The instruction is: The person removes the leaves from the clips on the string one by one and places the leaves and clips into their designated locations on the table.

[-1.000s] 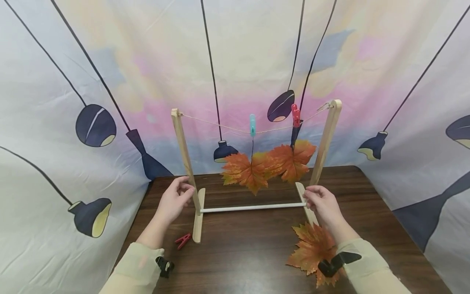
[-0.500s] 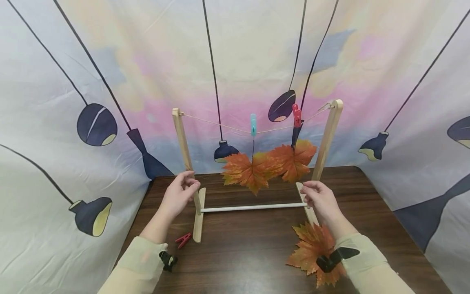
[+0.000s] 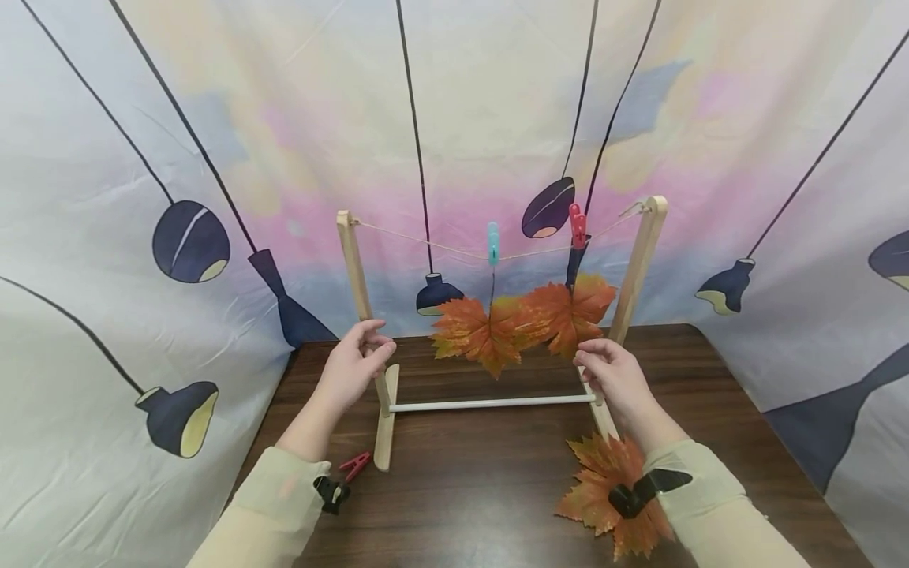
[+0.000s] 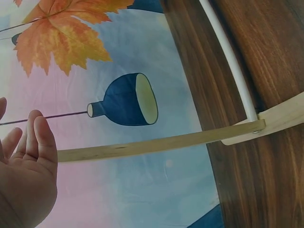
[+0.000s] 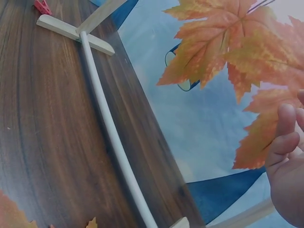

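Observation:
My left hand hovers in front of the left post of a wooden rack, fingers loosely bent and holding nothing. On the other side, my right hand is raised by the right post, also holding nothing, its fingertips overlapping a hanging leaf's lower edge. A thin string runs between the post tops. A light blue clothespin and a red clothespin on it hold up two orange artificial maple leaves. In the left wrist view, one leaf hangs beyond the fingers.
Another maple leaf lies on the dark wooden table, partly under my right forearm. A red clothespin lies near the rack's left foot. A white rod joins the two feet. Behind hangs a cloth printed with lamps.
Both hands have risen slightly, the left moving right and the right moving a little left. The hanging leaves and clothespins keep their places on the string.

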`<move>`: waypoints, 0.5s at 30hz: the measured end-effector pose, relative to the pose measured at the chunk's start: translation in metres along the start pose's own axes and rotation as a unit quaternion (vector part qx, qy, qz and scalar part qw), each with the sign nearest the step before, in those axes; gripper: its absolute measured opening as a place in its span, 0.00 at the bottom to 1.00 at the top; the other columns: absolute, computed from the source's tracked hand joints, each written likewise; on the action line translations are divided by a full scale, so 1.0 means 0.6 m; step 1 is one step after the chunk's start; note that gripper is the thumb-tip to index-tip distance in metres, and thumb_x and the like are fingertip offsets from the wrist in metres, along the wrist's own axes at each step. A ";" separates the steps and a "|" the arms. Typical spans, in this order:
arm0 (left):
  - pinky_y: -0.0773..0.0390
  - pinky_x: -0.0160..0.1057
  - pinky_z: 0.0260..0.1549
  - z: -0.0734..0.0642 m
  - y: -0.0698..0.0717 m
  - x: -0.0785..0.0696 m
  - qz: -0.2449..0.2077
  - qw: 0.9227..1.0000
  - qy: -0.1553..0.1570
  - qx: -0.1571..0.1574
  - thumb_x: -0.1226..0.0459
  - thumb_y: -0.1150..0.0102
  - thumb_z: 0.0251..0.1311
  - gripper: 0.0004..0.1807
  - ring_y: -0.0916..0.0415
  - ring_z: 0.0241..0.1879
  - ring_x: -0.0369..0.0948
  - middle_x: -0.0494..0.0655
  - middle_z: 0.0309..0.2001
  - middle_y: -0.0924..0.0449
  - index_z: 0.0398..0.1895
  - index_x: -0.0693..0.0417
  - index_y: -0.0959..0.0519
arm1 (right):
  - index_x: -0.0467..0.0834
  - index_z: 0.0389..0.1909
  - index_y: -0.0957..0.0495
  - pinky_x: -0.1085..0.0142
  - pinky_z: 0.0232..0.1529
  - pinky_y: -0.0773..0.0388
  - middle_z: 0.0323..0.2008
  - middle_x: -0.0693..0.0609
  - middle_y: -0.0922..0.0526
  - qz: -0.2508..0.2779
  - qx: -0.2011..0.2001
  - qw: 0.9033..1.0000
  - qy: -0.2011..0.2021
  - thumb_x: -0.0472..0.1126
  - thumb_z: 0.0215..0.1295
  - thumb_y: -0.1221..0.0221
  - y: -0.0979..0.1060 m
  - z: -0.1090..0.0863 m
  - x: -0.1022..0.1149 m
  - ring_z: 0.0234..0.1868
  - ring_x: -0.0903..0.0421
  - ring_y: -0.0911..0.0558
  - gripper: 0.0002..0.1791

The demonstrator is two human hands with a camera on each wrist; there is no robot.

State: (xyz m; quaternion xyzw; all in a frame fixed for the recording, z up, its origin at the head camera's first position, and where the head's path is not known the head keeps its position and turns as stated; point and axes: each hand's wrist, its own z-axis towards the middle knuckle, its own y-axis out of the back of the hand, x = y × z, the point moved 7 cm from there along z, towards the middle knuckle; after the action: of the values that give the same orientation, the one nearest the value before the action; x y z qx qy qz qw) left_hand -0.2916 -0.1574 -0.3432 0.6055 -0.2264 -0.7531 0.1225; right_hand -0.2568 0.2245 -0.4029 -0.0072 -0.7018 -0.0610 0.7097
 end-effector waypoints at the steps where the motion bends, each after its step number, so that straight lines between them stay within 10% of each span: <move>1: 0.23 0.43 0.33 0.001 -0.001 -0.003 -0.003 1.000 -0.002 0.002 0.57 0.47 0.66 0.27 0.25 0.31 0.47 0.54 0.48 0.23 0.66 0.55 0.37 | 0.31 0.53 0.33 0.71 0.26 0.28 0.32 0.57 0.19 -0.006 0.002 1.000 0.000 0.41 0.68 0.46 -0.001 0.001 0.003 0.26 0.60 0.24 0.20; 15: 0.21 0.45 0.32 0.023 -0.007 -0.041 0.005 1.000 -0.026 -0.001 0.57 0.45 0.65 0.25 0.25 0.28 0.45 0.48 0.46 0.24 0.64 0.48 0.35 | 0.33 0.55 0.33 0.68 0.29 0.29 0.38 0.50 0.21 -0.045 0.029 0.999 0.004 0.44 0.68 0.45 -0.017 0.013 0.045 0.28 0.59 0.24 0.22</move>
State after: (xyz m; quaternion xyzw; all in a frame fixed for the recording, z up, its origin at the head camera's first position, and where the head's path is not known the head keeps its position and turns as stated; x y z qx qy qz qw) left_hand -0.2987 -0.1396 -0.3221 0.5843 -0.2321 -0.7682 0.1213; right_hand -0.2653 0.2133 -0.3764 0.0449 -0.6998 -0.0729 0.7092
